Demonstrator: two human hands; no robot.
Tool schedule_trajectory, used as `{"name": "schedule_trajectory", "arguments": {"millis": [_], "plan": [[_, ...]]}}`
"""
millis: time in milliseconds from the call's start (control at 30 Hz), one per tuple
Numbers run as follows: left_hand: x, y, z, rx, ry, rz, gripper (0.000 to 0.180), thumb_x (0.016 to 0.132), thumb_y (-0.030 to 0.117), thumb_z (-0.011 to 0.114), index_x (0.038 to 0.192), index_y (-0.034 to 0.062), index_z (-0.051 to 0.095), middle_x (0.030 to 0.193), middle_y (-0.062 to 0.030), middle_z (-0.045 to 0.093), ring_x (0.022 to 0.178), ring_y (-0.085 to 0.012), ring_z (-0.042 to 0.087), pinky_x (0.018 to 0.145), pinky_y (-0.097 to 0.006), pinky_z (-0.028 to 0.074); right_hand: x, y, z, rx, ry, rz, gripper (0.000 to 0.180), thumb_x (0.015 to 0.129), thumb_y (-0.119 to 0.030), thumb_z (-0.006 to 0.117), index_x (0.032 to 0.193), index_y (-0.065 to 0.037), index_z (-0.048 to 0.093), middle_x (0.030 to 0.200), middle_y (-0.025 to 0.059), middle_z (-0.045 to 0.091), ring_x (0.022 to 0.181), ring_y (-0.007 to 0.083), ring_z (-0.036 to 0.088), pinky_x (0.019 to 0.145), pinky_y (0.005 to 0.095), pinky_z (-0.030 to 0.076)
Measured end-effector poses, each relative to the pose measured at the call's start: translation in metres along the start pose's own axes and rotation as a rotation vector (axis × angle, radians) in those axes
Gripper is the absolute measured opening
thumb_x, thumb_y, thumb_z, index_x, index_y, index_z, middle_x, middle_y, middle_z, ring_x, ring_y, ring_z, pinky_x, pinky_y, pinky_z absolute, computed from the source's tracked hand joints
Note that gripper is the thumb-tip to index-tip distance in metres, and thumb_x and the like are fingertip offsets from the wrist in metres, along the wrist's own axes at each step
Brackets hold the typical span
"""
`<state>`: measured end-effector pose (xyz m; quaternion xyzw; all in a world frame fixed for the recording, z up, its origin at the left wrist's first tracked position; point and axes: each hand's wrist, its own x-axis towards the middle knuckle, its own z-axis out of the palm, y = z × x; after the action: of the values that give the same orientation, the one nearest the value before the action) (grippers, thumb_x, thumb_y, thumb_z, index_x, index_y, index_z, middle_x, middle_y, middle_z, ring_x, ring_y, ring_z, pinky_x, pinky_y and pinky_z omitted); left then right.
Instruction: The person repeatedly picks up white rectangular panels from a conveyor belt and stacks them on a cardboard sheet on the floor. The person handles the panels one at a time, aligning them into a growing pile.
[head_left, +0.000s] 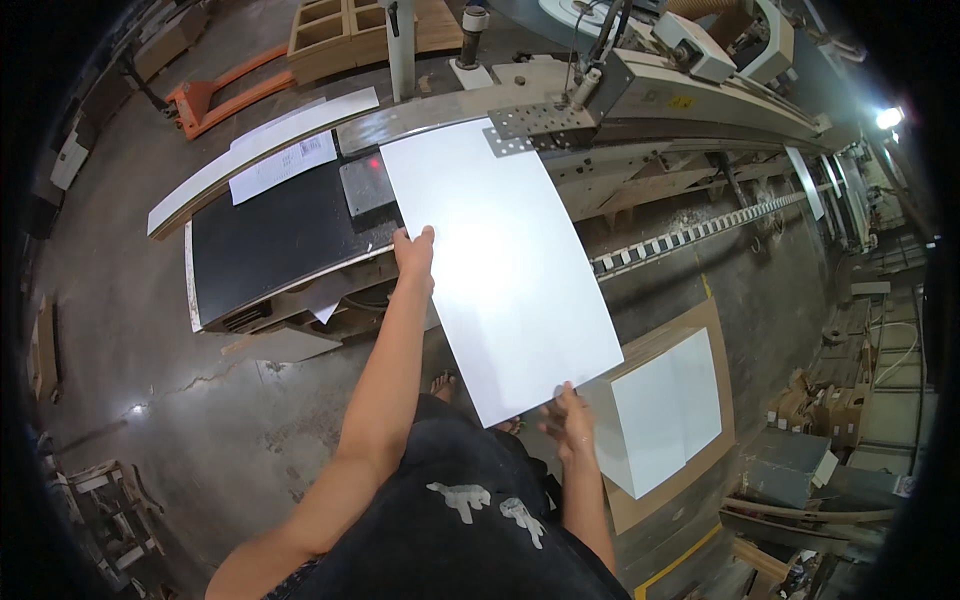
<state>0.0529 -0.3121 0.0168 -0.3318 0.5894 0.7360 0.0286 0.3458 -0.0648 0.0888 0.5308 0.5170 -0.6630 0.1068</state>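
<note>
A large white panel (510,260) stretches away from me, its far end at the machine beneath a perforated metal plate (545,122). My left hand (415,258) grips the panel's left edge about midway, thumb on top and fingers largely hidden. At the near right corner my right hand (570,420) holds the near edge, one digit on top and the others lower, slightly blurred. A grey metal block (366,190) with a red light adjoins the panel's left side. Left of it lies the machine's black tabletop (285,235).
A stack of white panels (670,410) sits on brown board at my right. Long strips (265,150) and a printed paper sheet (285,168) lie on the tabletop. A toothed conveyor chain (690,235) runs rightward. An orange pallet jack (215,100) stands far left.
</note>
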Motion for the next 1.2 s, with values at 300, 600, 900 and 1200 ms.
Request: {"name": "schedule_trajectory", "arguments": {"millis": [300, 600, 900, 1200], "plan": [[0.034, 0.023, 0.017, 0.068, -0.015, 0.125, 0.049, 0.091, 0.009, 0.066, 0.132, -0.0033, 0.042, 0.124, -0.0219, 0.058, 0.113, -0.0304, 0.058, 0.098, -0.04, 0.044, 0.044, 0.019, 0.027, -0.213, -0.02, -0.287, 0.035, 0.099, -0.022, 0.058, 0.121, 0.005, 0.052, 0.095, 0.0129, 0.062, 0.067, 0.0186, 0.063, 0.047, 0.0329, 0.052], [0.02, 0.018, 0.11, 0.166, 0.111, 0.097, 0.05, 0.091, 0.007, 0.068, 0.13, -0.001, 0.038, 0.125, -0.0217, 0.055, 0.114, -0.031, 0.055, 0.099, -0.039, 0.041, 0.053, -0.065, -0.001, -0.179, 0.078, -0.131, 0.04, 0.099, -0.018, 0.057, 0.131, 0.003, 0.044, 0.102, 0.0127, 0.062, 0.072, 0.0189, 0.062, 0.048, 0.0335, 0.053], [0.013, 0.005, 0.202, 0.073, 0.075, 0.059, 0.05, 0.093, 0.003, 0.064, 0.134, -0.0039, 0.036, 0.13, -0.0221, 0.052, 0.115, -0.0294, 0.055, 0.098, -0.042, 0.045, 0.095, -0.131, -0.044, -0.185, 0.167, -0.174, 0.05, 0.098, -0.021, 0.06, 0.136, 0.005, 0.041, 0.119, 0.0179, 0.059, 0.085, 0.0243, 0.066, 0.043, 0.031, 0.052], [0.02, -0.019, 0.291, 0.035, -0.048, 0.202, 0.059, 0.094, 0.006, 0.062, 0.141, -0.0066, 0.028, 0.138, -0.0228, 0.046, 0.119, -0.0301, 0.053, 0.101, -0.042, 0.044, 0.171, -0.153, -0.102, -0.081, 0.174, -0.381, 0.06, 0.093, -0.027, 0.068, 0.13, 0.012, 0.04, 0.118, 0.0269, 0.061, 0.11, 0.0355, 0.06, 0.098, 0.0393, 0.045]]}}
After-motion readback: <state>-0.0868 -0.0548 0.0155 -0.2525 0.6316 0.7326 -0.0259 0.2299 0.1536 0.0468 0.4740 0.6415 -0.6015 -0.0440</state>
